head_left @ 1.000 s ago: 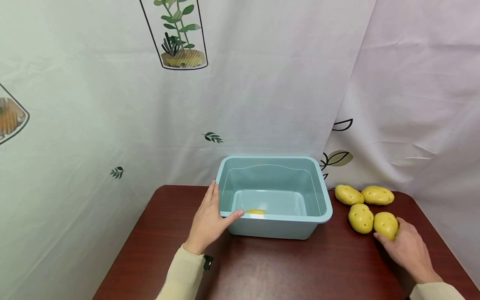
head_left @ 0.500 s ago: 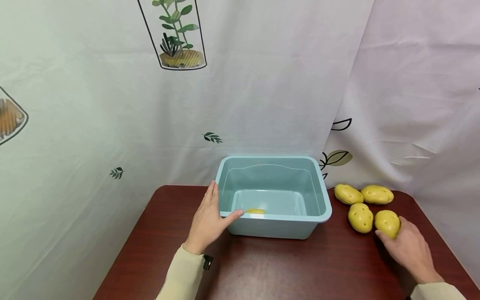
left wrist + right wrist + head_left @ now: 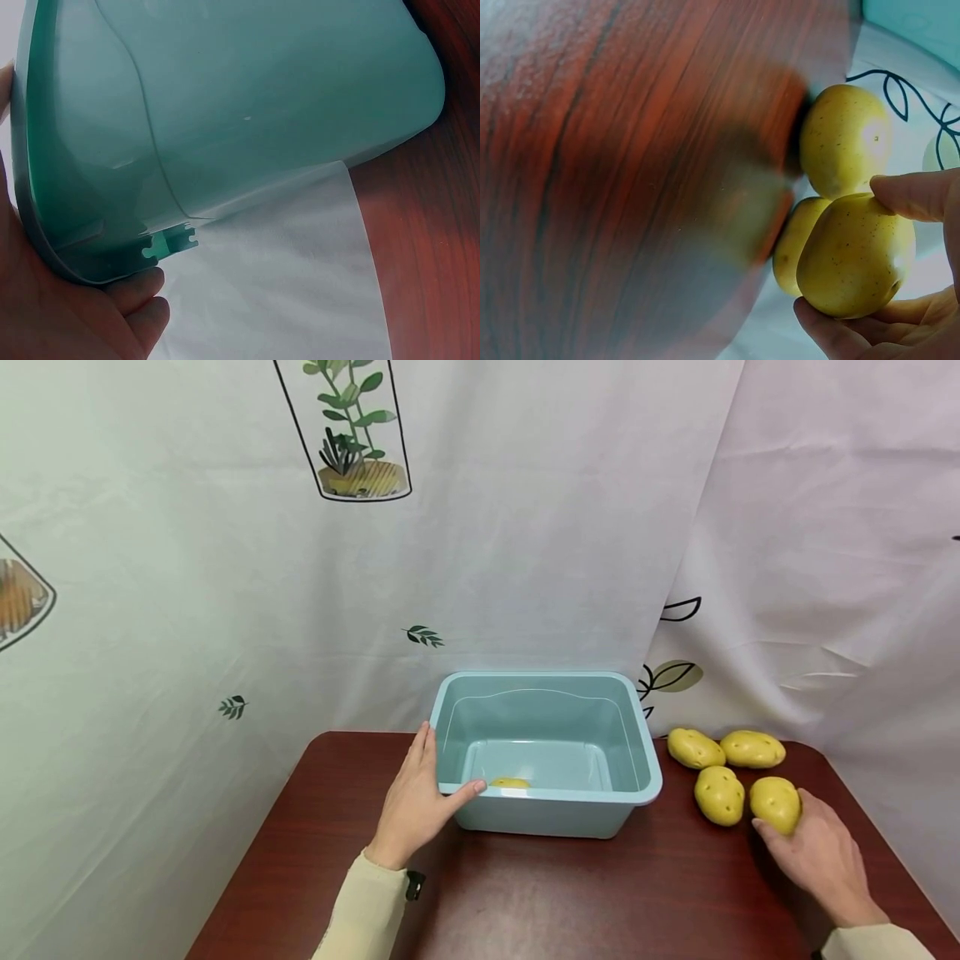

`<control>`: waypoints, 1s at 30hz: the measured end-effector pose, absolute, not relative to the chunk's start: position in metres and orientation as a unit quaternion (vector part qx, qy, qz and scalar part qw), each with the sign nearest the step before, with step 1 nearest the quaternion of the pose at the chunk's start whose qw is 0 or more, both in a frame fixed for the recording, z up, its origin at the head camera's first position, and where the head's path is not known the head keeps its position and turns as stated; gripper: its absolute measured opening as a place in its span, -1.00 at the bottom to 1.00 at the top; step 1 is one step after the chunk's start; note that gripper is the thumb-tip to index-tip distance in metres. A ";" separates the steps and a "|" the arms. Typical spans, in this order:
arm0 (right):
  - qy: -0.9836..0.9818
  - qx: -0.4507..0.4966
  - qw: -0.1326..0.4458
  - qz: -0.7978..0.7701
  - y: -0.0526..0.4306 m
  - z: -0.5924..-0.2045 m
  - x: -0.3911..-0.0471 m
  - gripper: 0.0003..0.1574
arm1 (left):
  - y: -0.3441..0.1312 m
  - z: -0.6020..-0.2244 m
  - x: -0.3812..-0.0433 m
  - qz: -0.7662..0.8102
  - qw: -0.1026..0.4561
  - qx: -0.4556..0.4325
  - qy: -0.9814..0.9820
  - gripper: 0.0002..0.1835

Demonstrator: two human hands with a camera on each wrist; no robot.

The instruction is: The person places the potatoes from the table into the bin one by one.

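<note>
My right hand (image 3: 821, 856) pinches a yellow potato (image 3: 775, 804) between thumb and fingers at the right of the table. The right wrist view shows that potato (image 3: 855, 259) between thumb and fingertips, overlapping others behind it. Beside it lies a second potato (image 3: 720, 796); two more, a left one (image 3: 695, 749) and a right one (image 3: 753, 749), lie by the back edge. My left hand (image 3: 420, 806) rests on the front left corner of a light blue plastic basin (image 3: 547, 818), fingers straight along its side, thumb on the front rim. Inside, one potato (image 3: 512, 782) is partly hidden.
The dark red wood-grain table (image 3: 570, 893) has rounded back corners. A white printed cloth (image 3: 540, 568) hangs right behind the basin and the potatoes, and it continues along both sides.
My right hand has drawn its potato slightly up and away from the neighbouring one, leaving a small gap. My left hand and the basin stay in place.
</note>
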State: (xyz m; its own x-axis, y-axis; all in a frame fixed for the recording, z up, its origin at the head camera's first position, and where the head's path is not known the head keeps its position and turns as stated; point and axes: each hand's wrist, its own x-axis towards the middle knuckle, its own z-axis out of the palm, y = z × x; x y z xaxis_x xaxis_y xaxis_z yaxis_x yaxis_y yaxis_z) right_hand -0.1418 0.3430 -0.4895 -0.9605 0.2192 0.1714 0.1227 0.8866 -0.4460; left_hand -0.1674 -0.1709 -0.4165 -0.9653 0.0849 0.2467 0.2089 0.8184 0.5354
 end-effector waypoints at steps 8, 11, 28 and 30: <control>-0.964 -0.088 0.116 0.224 0.341 -0.487 -0.141 0.05 | -0.172 -0.417 -0.167 -0.292 0.108 -0.079 -0.947 0.30; -0.963 -0.088 0.115 0.225 0.340 -0.486 -0.140 0.06 | -0.171 -0.416 -0.167 -0.292 0.107 -0.079 -0.947 0.30; -0.957 -0.068 0.165 0.230 0.327 -0.477 -0.139 -0.01 | -0.172 -0.415 -0.166 -0.298 0.103 -0.078 -0.946 0.29; -0.956 -0.066 0.169 0.232 0.326 -0.476 -0.139 -0.01 | -0.171 -0.414 -0.166 -0.298 0.102 -0.078 -0.946 0.29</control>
State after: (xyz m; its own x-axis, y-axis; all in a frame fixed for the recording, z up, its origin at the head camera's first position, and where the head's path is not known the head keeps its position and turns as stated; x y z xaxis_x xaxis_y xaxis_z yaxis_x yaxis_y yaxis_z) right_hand -0.1389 0.3255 -0.4757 -0.9340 0.2040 0.2934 0.0467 0.8836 -0.4659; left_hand -0.1662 -0.1715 -0.4141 -0.9669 0.0873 0.2399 0.2092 0.8095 0.5485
